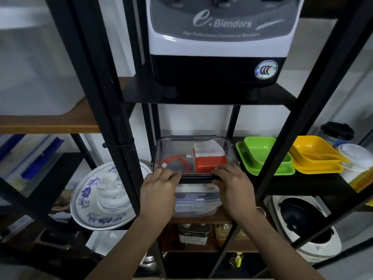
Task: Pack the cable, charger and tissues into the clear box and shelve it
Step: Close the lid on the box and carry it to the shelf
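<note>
Clear box (193,156): on the black shelf (282,184), just left of the green trays (262,156) — orange cable (177,161), orange charger (210,163), white tissues (209,149) inside.
Left hand (159,188): fingers curled over the box's near-left edge, grasping it.
Right hand (234,183): grasping the near-right edge.

A blender base (218,37) stood on the upper shelf (141,93); lower down — green trays (264,156), yellow trays (314,156), a blue-patterned bowl (105,199), a rice cooker (306,223).

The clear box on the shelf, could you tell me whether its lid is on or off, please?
On. The clear box wears its black-rimmed lid, and the orange cable shows through it.
</note>
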A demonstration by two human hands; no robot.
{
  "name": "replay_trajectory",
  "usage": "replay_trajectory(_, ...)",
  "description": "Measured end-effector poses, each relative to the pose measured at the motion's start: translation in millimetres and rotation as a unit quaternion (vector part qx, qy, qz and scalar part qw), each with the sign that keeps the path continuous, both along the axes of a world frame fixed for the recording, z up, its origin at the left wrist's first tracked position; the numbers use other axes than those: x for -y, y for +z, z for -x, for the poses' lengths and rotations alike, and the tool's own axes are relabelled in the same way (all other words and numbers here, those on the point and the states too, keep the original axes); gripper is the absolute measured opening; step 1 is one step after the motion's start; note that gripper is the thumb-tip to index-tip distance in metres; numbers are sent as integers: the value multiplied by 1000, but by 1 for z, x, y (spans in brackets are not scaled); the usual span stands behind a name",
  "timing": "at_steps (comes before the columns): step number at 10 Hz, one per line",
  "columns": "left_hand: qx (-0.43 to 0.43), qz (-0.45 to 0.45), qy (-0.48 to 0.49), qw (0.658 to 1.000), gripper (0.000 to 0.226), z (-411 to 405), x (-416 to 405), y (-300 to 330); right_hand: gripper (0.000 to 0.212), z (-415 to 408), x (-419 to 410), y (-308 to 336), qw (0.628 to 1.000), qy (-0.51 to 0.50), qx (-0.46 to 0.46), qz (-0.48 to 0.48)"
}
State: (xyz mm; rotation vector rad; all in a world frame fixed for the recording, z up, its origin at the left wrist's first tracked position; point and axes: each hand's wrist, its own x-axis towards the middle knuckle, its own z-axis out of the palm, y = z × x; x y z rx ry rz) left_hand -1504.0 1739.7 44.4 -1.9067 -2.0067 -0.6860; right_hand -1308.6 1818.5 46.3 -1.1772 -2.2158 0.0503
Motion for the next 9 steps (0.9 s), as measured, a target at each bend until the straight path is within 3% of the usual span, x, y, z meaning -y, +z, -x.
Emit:
replay_trajectory(2, -33, 51, -7, 998, 54, 2, -3, 15, 22, 3, -5, 9, 999, -15, 21, 27)
replay_trajectory(4, -81, 142, 20, 986, 65, -1, 2, 24, 22, 4, -2, 12, 997, -17, 61, 37)
replay_trajectory(6, -138, 187, 15, 973, 36, 2, -1, 30, 28, 4, 2, 27, 987, 5, 157, 45)
replay_trajectory(7, -118, 197, 16, 973, 18, 3, -1, 51, 21, 4, 1, 50, 967, 17, 230, 104)
replay_trajectory(8, -77, 171, -9, 982, 20, 3, 8, 67, 16, 1, 17, 77, 964, 22, 242, 104)
replay_trajectory(9, -40, 103, -29, 993, 22, -2, 23, 88, 22, -3, 41, 103, 975, 41, 214, 41)
